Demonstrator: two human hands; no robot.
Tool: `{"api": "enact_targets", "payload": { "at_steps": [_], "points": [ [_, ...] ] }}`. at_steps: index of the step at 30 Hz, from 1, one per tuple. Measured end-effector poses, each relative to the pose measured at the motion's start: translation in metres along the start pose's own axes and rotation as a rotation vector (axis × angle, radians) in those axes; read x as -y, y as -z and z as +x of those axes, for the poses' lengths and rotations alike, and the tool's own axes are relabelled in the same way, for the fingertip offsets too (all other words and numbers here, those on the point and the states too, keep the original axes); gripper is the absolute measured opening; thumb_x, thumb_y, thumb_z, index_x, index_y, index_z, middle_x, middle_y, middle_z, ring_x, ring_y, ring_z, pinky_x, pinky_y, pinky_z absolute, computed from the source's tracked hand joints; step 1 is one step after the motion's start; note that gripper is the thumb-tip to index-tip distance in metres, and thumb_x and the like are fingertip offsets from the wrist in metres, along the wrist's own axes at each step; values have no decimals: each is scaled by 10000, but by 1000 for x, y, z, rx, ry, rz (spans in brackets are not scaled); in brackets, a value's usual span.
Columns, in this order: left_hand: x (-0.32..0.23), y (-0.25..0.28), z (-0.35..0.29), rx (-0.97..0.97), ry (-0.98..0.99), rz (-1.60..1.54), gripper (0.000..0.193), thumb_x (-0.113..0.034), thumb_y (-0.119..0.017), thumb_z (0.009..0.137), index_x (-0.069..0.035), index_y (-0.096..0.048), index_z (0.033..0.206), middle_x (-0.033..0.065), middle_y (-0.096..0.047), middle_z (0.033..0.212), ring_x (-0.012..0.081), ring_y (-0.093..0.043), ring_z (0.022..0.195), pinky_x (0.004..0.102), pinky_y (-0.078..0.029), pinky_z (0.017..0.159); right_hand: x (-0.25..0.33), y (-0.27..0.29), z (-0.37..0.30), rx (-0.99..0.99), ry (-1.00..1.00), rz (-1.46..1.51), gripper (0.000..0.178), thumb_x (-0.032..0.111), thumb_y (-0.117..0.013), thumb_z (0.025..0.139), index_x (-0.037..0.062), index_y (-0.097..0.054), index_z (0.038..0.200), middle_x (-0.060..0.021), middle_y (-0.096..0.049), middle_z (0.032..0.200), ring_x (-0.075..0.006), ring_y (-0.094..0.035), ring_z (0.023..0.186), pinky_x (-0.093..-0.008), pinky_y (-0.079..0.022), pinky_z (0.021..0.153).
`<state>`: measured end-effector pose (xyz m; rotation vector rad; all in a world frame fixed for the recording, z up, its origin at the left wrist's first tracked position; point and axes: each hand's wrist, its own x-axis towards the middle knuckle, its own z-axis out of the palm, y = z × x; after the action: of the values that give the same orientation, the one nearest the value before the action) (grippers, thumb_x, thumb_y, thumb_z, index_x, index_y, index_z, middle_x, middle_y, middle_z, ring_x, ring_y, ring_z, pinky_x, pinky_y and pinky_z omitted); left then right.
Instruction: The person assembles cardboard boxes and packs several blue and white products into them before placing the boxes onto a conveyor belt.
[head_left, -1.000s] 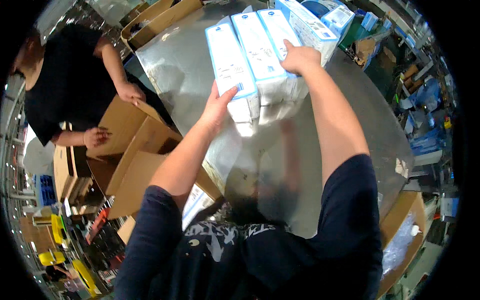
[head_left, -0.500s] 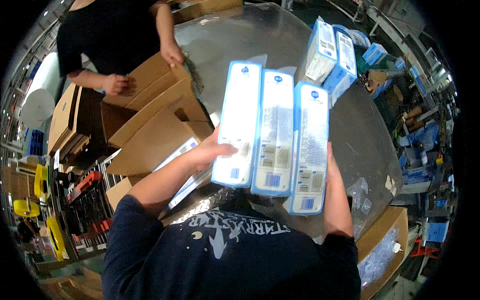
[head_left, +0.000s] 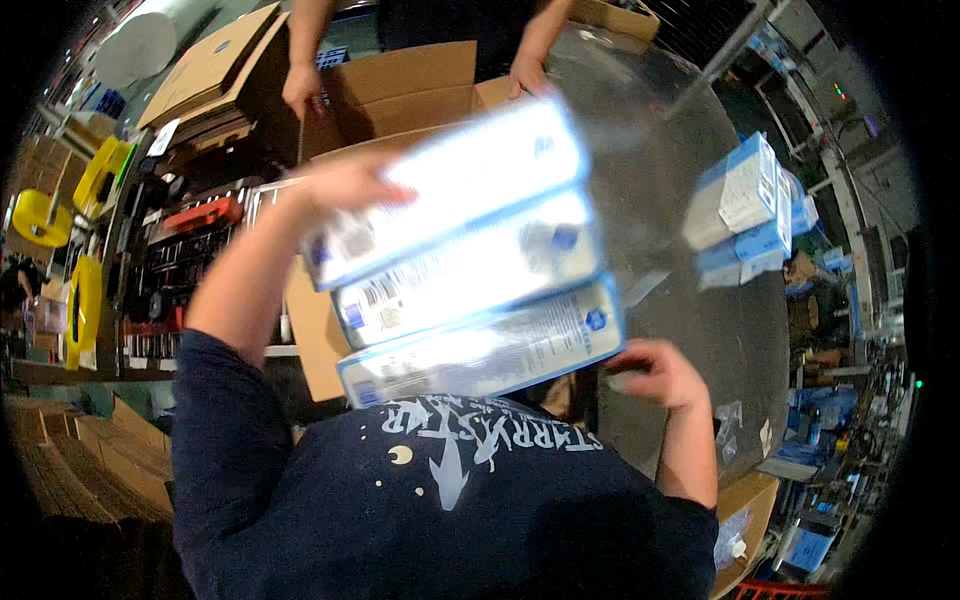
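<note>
Three white packs with blue edges [head_left: 480, 270] lie side by side in the air before my chest, tilted up to the right and smeared by motion. My left hand [head_left: 350, 187] grips the far pack at its left end, thumb on top and the other fingers hidden. My right hand [head_left: 658, 375] is at the near pack's right corner, fingers curled against it. Just beyond the packs stands an open cardboard box [head_left: 400, 95], partly hidden by them. A co-worker's two hands [head_left: 305, 88] hold its sides.
More blue-and-white packs [head_left: 740, 205] stand on the grey table [head_left: 670, 300] at the right. Folded cartons [head_left: 215, 65] are stacked at the far left. A carton with clear plastic [head_left: 745, 535] is at the lower right, and yellow tape dispensers [head_left: 100, 175] hang at the left.
The three packs have turned from upright to slanting sideways and moved left, toward the cardboard box. My view has swung right. The co-worker's hands now hold the box on both sides.
</note>
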<state>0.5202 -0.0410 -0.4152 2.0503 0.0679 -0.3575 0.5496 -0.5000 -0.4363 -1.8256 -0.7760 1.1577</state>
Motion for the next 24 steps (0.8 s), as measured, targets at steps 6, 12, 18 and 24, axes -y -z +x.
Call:
{"api": "enact_targets", "payload": {
  "at_steps": [6, 12, 18, 24],
  "points": [
    [131, -95, -19, -22, 83, 792, 639, -551, -499, 794, -164, -425, 1297, 151, -252, 1414, 342, -208, 1313, 632, -174, 990, -21, -37, 95, -549, -302, 203, 500, 298, -570, 841, 78, -440, 1270, -90, -514, 1183, -190, -495, 1025, -310, -393, 860],
    [143, -67, -84, 202, 137, -88, 708, -524, -481, 827, -34, -346, 1320, 197, -328, 1363, 338, -348, 1240, 394, -302, 1015, -45, -90, 112, -253, -376, 277, 418, 190, -580, 840, 38, -485, 1218, -97, -598, 1023, -174, -578, 850, -272, -459, 750],
    [118, -120, -91, 347, 77, 460, 621, -329, -606, 804, -19, -375, 1289, 200, -369, 1322, 337, -404, 1190, 450, -354, 962, -130, -113, 134, -685, -376, 392, 473, 204, -612, 819, -5, -419, 1197, -106, -559, 1089, -202, -534, 974, -329, -429, 833],
    [254, -7, -175, -627, 656, 223, 653, -375, -714, 698, -16, -461, 1181, 166, -571, 1087, 282, -569, 981, 397, -467, 841, -79, -135, 161, -376, -400, 441, 462, 293, -563, 855, 125, -411, 1258, -47, -576, 995, -138, -534, 823, -297, -423, 667]
  ]
}}
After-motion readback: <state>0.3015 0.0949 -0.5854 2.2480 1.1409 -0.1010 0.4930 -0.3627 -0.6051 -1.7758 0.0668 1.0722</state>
